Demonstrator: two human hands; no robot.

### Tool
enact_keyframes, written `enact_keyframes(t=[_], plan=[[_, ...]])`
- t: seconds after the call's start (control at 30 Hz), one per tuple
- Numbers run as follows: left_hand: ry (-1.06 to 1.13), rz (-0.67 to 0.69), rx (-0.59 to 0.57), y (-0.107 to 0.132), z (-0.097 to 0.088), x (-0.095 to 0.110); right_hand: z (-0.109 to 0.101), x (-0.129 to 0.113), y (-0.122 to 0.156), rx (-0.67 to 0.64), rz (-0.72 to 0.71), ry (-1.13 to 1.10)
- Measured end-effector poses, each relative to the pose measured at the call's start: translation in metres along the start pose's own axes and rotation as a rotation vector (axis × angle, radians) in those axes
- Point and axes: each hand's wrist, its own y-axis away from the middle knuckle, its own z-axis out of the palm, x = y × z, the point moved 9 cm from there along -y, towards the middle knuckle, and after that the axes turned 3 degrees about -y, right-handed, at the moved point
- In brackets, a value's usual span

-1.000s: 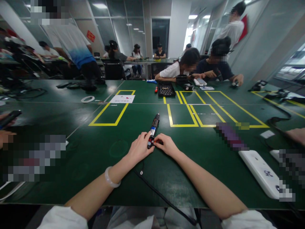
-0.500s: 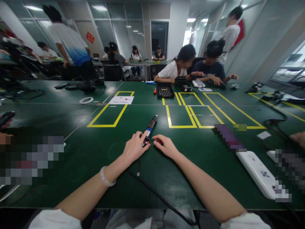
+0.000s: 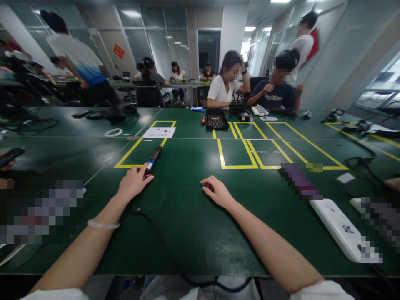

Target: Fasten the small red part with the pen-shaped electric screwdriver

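Note:
My left hand (image 3: 133, 182) is closed round the rear of an electric screwdriver (image 3: 153, 159), a black tool with a blue band. The screwdriver lies low over the green table (image 3: 181, 233), its tip pointing away from me across a yellow tape outline. A black cable (image 3: 162, 246) curves from beneath my left wrist to the table's near edge. My right hand (image 3: 217, 192) rests on the table with loosely bent fingers, the thumb a little apart from the index finger. I make out nothing held in it.
A white power strip (image 3: 336, 225) lies at the right. Farther back are a black tray (image 3: 216, 125), a printed paper (image 3: 159, 132) and a white ring of tape (image 3: 113, 132). Yellow tape outlines (image 3: 239, 166) mark the table. Several people sit or stand around.
My left hand has moved left with the screwdriver and its cable, toward the left tape outline. My right hand stays in place. Two people across the table have raised their hands.

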Motion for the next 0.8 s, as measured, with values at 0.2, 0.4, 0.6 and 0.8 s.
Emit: enact_keyframes(t=[0.2, 0.4, 0.6, 0.8], plan=[[0.015, -0.110, -0.050, -0.026, 0.008, -0.058, 0.001, 0.000, 0.000, -0.011, 0.007, 0.005], [-0.148, -0.165, 0.154, -0.013, -0.011, -0.047, 0.002, 0.002, 0.000, -0.019, 0.000, 0.016], [-0.139, -0.197, 0.189, -0.008, -0.026, -0.034, 0.003, 0.003, -0.001, -0.028, 0.001, 0.032], [0.330, 0.069, 0.110, 0.001, -0.048, 0.054, 0.003, 0.002, -0.001, -0.022, 0.003, 0.014]])
